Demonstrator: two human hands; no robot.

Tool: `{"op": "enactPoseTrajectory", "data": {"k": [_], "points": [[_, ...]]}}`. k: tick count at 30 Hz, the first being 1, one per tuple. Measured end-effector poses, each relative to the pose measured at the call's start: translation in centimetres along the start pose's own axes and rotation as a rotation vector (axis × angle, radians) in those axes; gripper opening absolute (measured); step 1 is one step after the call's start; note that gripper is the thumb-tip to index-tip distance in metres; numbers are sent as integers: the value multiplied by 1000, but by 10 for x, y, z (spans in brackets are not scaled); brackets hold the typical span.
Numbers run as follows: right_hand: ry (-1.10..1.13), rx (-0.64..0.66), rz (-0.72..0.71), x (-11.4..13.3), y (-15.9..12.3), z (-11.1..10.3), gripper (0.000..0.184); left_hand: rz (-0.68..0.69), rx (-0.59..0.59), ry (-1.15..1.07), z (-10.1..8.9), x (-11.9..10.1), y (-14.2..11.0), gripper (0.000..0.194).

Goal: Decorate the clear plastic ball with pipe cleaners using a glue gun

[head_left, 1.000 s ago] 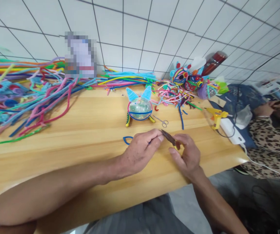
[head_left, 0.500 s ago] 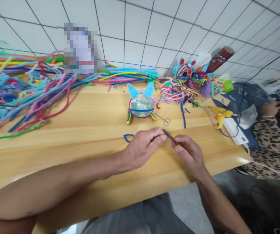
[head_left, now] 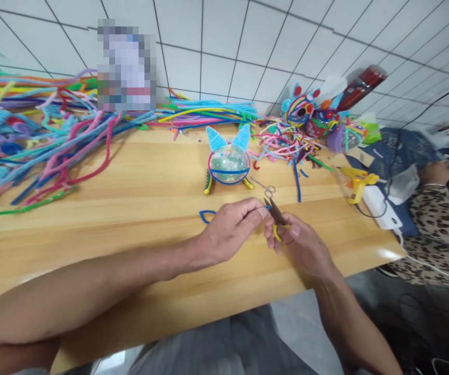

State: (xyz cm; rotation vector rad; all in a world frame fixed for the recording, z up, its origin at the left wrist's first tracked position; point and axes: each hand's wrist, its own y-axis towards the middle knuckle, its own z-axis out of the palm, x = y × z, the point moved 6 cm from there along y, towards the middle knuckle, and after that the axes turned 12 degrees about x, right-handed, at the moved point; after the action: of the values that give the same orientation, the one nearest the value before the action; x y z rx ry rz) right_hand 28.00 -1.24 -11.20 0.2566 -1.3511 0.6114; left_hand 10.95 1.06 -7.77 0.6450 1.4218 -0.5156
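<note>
My left hand (head_left: 232, 226) is closed, pinching a blue pipe cleaner (head_left: 267, 207) whose tip shows just past the fingertips. My right hand (head_left: 300, 239) grips scissors (head_left: 277, 213) with dark blades and a yellow handle; the blades are parted at the blue tip. Behind my left hand a pointed blue pipe-cleaner loop (head_left: 206, 216) lies on the table, partly hidden. Farther back stands a clear ball (head_left: 229, 160) with light-blue ears and a blue band. Two yellow-and-dark handles (head_left: 208, 183) stick out beneath it.
Small metal scissors (head_left: 269, 190) lie right of the ball. Pipe cleaners (head_left: 72, 140) are heaped at left, with cut pieces (head_left: 277, 140) at back right. A yellow glue gun (head_left: 357, 182) rests by a white power strip (head_left: 381, 208). Another person's patterned sleeve (head_left: 437, 208) is at right.
My right hand has turned the scissors, and their blades have gone from closed to parted at the blue pipe cleaner. My left hand keeps its pinch. The view has shifted slightly.
</note>
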Motion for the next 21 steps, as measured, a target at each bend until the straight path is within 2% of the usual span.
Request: {"op": "enactPoseTrajectory", "data": {"k": [3, 5, 11, 14, 18, 21], "points": [[21, -9, 18, -3, 0, 0, 39, -14, -29, 20, -2, 2, 0, 32], [-44, -41, -10, -3, -2, -2, 37, -9, -22, 24, -3, 0, 0, 31], [-549, -160, -202, 8, -10, -5, 27, -20, -19, 104, -3, -1, -1, 31], [-717, -194, -267, 14, -12, -3, 20, -38, -19, 127, -3, 2, -1, 31], [-793, -207, -291, 19, -13, 0, 16, -39, 4, 138, -1, 4, 0, 33], [-752, -205, -277, 19, -13, 0, 19, -27, 12, 135, -1, 3, 1, 33]]}}
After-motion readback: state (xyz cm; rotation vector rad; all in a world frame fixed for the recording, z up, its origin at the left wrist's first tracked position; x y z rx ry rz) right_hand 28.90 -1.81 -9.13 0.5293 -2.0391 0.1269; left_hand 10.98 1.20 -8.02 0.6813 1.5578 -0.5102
